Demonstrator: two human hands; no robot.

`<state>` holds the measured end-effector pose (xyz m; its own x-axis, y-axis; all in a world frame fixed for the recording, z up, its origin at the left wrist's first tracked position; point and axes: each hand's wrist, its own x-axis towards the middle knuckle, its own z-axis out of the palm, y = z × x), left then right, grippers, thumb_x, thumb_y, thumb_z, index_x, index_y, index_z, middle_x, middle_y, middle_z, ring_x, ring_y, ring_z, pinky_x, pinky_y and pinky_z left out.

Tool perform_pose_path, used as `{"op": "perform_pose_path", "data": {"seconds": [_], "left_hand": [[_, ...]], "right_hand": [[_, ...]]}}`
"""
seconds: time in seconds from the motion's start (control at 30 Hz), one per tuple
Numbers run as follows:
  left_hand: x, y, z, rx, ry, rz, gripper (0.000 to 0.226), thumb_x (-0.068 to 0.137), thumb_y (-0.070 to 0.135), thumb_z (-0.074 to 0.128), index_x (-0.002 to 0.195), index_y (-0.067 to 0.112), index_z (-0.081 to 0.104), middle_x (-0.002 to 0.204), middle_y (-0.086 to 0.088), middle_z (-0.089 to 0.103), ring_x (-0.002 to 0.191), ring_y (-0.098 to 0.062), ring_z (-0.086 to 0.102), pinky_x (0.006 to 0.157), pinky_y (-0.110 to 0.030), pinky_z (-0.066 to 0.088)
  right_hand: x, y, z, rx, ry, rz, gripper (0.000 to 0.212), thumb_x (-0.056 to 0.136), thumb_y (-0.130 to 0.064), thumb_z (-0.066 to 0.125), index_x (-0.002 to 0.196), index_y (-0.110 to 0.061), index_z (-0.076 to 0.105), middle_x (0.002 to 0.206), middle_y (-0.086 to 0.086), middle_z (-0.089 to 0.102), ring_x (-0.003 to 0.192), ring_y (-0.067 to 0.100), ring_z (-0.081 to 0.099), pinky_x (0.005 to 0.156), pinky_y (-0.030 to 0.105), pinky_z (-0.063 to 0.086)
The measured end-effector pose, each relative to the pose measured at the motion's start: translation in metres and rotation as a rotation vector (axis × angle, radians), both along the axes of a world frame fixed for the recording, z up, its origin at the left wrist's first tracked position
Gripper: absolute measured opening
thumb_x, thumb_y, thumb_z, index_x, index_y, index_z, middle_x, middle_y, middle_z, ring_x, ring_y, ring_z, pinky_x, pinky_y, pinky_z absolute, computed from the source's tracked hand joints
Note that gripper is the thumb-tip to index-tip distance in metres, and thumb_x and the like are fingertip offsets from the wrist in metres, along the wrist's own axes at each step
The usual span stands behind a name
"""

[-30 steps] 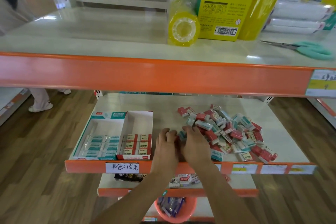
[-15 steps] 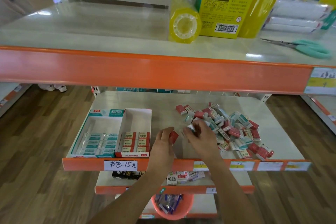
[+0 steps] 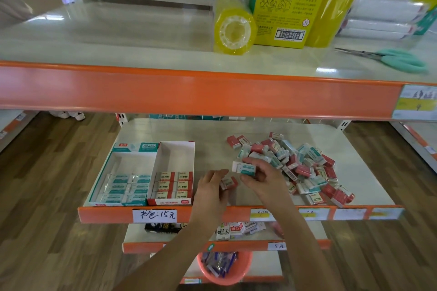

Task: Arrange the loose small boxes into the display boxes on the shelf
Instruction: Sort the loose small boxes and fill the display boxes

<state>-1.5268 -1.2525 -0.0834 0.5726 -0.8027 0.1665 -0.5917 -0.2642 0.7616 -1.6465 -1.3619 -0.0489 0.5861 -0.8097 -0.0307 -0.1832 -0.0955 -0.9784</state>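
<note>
Wood-plank flooring [image 3: 47, 196] is seen at the far left, beneath a stack of cream shelves edged in orange. On the middle shelf [image 3: 212, 132], two open display boxes are set side by side at the left front: a teal display box [image 3: 118, 172] with teal-and-white boxes laid along its front, and, touching it, a red display box [image 3: 175, 172] with red-and-white boxes packed at its front end. A handwritten price label [image 3: 155, 215] is fixed to the orange edge below them. Just right of the red display box, a red small box [image 3: 229, 182] is pinched in the curled fingers of the left hand [image 3: 210, 190], and a teal small box [image 3: 244, 168] is pinched by the right hand [image 3: 264, 177] beside it. Further right, a loose pile of small boxes [image 3: 300, 165] is heaped on the shelf. On the top shelf [image 3: 118, 38], a yellow tape roll [image 3: 234, 30], a yellow carton [image 3: 290, 4] and teal scissors [image 3: 397, 60] are seen.
</note>
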Motion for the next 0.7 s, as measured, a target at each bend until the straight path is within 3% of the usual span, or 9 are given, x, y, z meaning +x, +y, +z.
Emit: {"op": "perform_pose_path", "data": {"seconds": [0.2, 0.33, 0.43, 0.57, 0.7], "left_hand": [[-0.002, 0.000, 0.003, 0.023, 0.021, 0.021, 0.053, 0.085, 0.010, 0.063, 0.130, 0.033, 0.046, 0.120, 0.011, 0.055, 0.111, -0.006, 0.047, 0.094, -0.020, 0.041], [-0.005, 0.007, 0.011, -0.069, -0.036, -0.025, 0.056, 0.086, 0.006, 0.062, 0.131, 0.034, 0.045, 0.116, 0.015, 0.054, 0.109, 0.002, 0.042, 0.094, -0.012, 0.038], [-0.003, 0.012, 0.019, -0.115, -0.112, -0.034, 0.052, 0.086, 0.007, 0.063, 0.130, 0.030, 0.048, 0.115, 0.014, 0.055, 0.108, 0.005, 0.040, 0.091, 0.000, 0.029], [0.015, 0.020, 0.037, -0.154, -0.253, -0.010, 0.044, 0.082, 0.009, 0.069, 0.122, 0.023, 0.056, 0.109, 0.007, 0.063, 0.108, -0.011, 0.048, 0.087, -0.016, 0.040], [0.048, 0.032, 0.046, -0.109, -0.289, 0.050, 0.040, 0.076, 0.005, 0.073, 0.113, 0.017, 0.064, 0.105, 0.001, 0.068, 0.102, -0.023, 0.057, 0.081, -0.031, 0.049]], "right_hand": [[0.000, 0.002, 0.001, -0.115, 0.075, -0.031, 0.039, 0.079, -0.012, 0.078, 0.106, -0.037, 0.064, 0.105, -0.011, 0.070, 0.096, 0.003, 0.066, 0.082, 0.024, 0.055], [0.000, 0.000, 0.004, -0.271, 0.145, -0.068, 0.033, 0.082, -0.023, 0.075, 0.102, -0.043, 0.059, 0.108, -0.014, 0.063, 0.096, -0.003, 0.061, 0.076, 0.008, 0.047], [0.003, -0.003, 0.006, -0.396, 0.222, -0.086, 0.029, 0.084, -0.025, 0.073, 0.111, -0.028, 0.064, 0.112, -0.007, 0.055, 0.095, -0.008, 0.053, 0.077, 0.000, 0.037], [0.016, -0.002, 0.008, -0.469, 0.262, -0.051, 0.028, 0.086, -0.024, 0.071, 0.114, -0.021, 0.065, 0.109, -0.005, 0.053, 0.087, -0.004, 0.053, 0.074, 0.000, 0.035], [0.034, 0.004, 0.009, -0.464, 0.258, 0.006, 0.028, 0.086, -0.026, 0.071, 0.114, -0.025, 0.065, 0.111, -0.009, 0.054, 0.099, 0.006, 0.057, 0.081, 0.012, 0.042]]}}
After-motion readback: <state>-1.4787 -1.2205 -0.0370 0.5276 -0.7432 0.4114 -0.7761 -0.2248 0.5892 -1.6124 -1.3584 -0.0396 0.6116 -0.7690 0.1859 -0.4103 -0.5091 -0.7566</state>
